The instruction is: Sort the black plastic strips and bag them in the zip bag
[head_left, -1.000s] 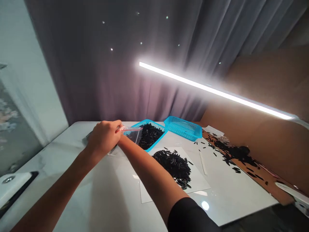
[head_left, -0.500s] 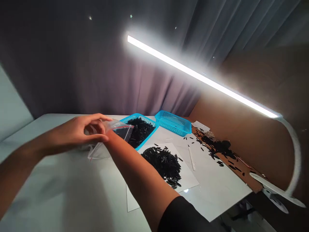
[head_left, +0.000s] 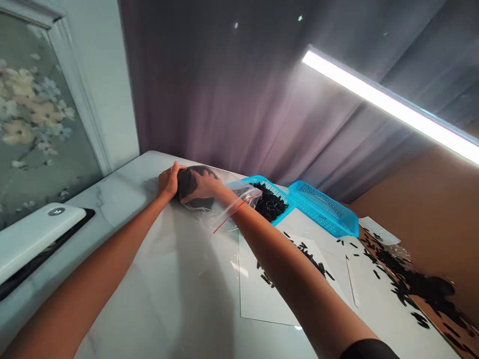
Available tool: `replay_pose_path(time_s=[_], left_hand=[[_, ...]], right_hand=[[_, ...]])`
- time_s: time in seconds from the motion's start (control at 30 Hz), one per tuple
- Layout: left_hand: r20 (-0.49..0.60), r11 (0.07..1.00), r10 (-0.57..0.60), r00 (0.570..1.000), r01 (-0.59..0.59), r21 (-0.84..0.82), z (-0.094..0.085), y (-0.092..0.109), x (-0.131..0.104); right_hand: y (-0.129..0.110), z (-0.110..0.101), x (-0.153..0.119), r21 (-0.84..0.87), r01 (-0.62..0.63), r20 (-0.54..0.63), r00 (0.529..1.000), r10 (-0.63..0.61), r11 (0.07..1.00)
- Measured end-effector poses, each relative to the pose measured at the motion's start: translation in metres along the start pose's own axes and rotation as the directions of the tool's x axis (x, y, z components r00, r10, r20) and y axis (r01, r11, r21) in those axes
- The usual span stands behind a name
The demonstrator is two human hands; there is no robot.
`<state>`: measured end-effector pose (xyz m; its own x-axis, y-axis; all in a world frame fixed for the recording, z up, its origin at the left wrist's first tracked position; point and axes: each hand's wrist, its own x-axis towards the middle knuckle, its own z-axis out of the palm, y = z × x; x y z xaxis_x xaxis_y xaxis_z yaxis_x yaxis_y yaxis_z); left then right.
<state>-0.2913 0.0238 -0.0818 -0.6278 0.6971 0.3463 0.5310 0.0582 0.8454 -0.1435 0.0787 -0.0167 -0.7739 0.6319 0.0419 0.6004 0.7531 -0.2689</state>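
Note:
A clear zip bag with a red seal line lies at the far left part of the table, with a dark mass in its closed end. My left hand grips that end from outside, thumb on top. Through the bag's mouth reaches my right hand, seen through the plastic. Its fingers look spread against the dark mass; whether they hold any of it is hidden. Just right of the bag stands a blue basket of small black strips.
A second blue basket sits farther right. Black pieces lie on a white sheet partly behind my right forearm. A thin white tool, scattered black pieces and a lamp are at right. At left is a white device.
The view has swung left. My right hand, earlier hidden behind the left hand and bag, is visible inside the bag. My left hand has moved from the bag's mouth to its far end.

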Motion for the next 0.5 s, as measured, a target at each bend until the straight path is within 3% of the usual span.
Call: replay_pose_path(time_s=[0.17,0.5], left_hand=[[-0.012,1.0,-0.016,1.0,0.015,-0.026,0.003,-0.008,0.006],[-0.071,0.986,-0.11,0.991,0.118,0.114,0.002,-0.009,0.008]], right_hand=[[-0.004,-0.001,0.008,-0.068,-0.014,0.089,0.996,0.02,0.998],[0.001,-0.002,-0.011,-0.068,0.058,0.081,0.995,-0.052,0.996]])
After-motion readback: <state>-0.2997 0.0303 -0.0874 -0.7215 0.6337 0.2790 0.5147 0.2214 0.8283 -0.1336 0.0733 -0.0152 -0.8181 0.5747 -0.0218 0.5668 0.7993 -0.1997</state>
